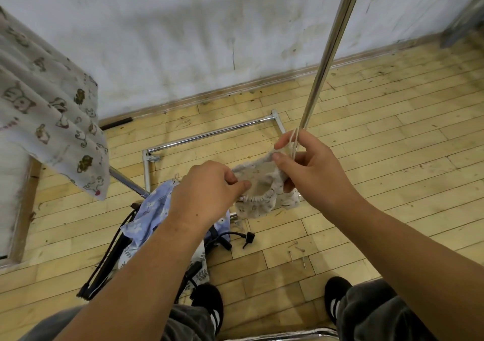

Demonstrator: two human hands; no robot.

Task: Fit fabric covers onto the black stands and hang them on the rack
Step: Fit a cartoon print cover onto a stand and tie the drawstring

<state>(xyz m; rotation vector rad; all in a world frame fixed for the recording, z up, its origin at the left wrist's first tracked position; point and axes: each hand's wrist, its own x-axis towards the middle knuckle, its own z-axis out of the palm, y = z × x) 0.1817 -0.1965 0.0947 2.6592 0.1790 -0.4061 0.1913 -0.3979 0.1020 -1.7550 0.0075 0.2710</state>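
Holds one beige fabric cover (pixel 264 196) stretched between two hands, above the wooden floor (pixel 392 157).

Pinches its gathered rim in the left hand (pixel 209 191), grip pressed thumb to fingers on the near-left edge; pinches the far edge and a pale cord (pixel 294 141) in the right hand (pixel 314 167), just before the rack's one chrome upright (pixel 331 49). Below the left wrist, one blue floral cover (pixel 149 215) draped over folded black stands (pixel 104 270), number unclear. At left, one animal-print cloth (pixel 47 97) hanging; at bottom, two striped shoes (pixel 209 306).
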